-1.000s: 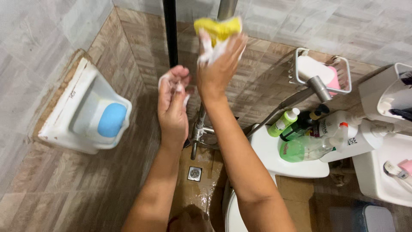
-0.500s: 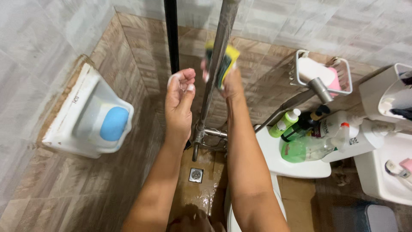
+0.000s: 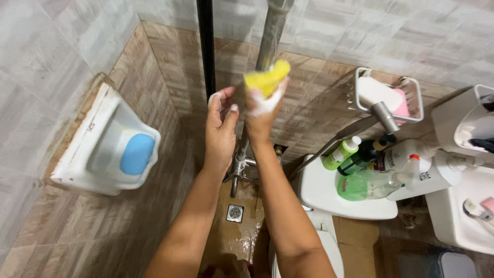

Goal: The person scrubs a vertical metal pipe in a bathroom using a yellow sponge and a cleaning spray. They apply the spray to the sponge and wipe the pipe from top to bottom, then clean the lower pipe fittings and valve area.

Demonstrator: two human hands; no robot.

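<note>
— Against the steel pipe (image 3: 271,36), what has the right hand (image 3: 261,110) got?

— A yellow sponge (image 3: 266,78), fingers closed round its lower half, soapy foam between palm and sponge. The sponge's upper end sticks out above the grip and lies on the pipe's front face.

— And the left hand (image 3: 220,128)?

— Just beside the grip, on its left, fingers loosely curled and holding nothing; some foam on the fingertips. It is near the pipe, but I cannot tell if it touches.

— How would the scrubbing go well?

— My judgement: keep the sponge flat to the pipe and run it along the pipe's length, wrapping it partly round so the sides are reached too.

— Which way does the sponge point?

— Its long axis runs roughly with the pipe, free end upward and slightly to the right of the grip. Below the grip sit the tap (image 3: 241,167) and the floor drain (image 3: 234,212).
</note>
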